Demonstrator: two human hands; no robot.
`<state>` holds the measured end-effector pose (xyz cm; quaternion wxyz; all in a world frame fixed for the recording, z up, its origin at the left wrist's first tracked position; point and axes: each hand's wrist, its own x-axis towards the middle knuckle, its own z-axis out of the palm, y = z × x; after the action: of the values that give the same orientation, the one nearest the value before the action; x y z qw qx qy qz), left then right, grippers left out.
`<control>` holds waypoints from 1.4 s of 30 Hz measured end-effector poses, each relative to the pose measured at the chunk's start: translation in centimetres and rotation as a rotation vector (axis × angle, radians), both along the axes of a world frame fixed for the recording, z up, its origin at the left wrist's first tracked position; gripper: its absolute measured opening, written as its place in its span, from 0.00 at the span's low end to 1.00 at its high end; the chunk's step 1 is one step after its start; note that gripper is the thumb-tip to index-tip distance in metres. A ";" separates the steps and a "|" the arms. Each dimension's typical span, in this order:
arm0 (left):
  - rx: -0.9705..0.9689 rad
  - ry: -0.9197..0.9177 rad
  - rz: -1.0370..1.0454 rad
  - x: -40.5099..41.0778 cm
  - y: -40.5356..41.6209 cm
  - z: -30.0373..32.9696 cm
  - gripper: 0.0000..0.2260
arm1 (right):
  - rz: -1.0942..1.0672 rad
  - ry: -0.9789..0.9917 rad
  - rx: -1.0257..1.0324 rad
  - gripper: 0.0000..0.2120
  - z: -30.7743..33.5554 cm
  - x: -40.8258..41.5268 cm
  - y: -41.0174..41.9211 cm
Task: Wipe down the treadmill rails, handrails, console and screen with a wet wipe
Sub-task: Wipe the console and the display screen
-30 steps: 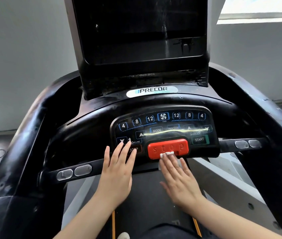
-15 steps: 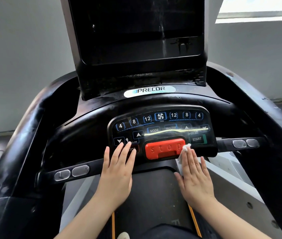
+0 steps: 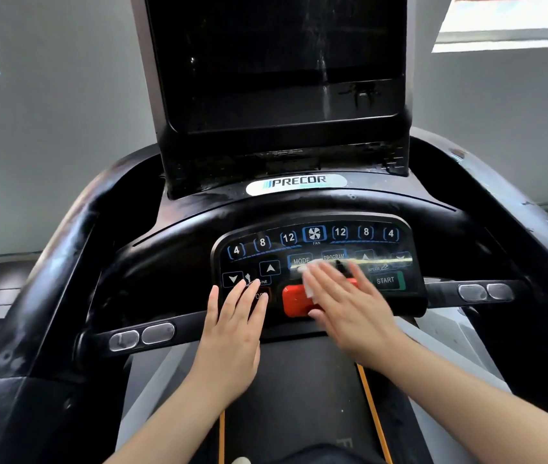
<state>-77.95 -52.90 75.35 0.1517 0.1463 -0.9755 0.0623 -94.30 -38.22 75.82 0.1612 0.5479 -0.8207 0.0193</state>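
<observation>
1. Wet wipe (image 3: 309,289): white, crumpled, mostly hidden under flat fingers, lying on the console's red stop button (image 3: 294,301).
2. Console (image 3: 316,259): glossy black keypad with numbered, MODE and START keys.
3. Screen (image 3: 276,61): dark, upright, streaked.
4. Handrails (image 3: 480,291): black bars with silver pads.

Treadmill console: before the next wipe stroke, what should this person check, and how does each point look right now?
1. Wet wipe under the right hand: ok, white edge shows beneath flat fingers.
2. Left hand steadying on the button panel: ok, resting flat.
3. Red stop button not pushed in: cannot tell, the hand covers part of it.
4. Screen clean: not ok, streaks show.
5. Wipe wet enough: cannot tell.
</observation>
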 end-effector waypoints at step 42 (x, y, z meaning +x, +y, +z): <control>0.459 0.084 0.229 -7.0 -18.9 4.4 0.22 | 0.011 -0.236 0.528 0.42 7.6 -10.9 -22.5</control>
<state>-84.99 -71.83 79.78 0.1469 0.2887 -0.9341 -0.1501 -105.21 -60.68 83.47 -0.0840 0.5691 -0.8075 -0.1305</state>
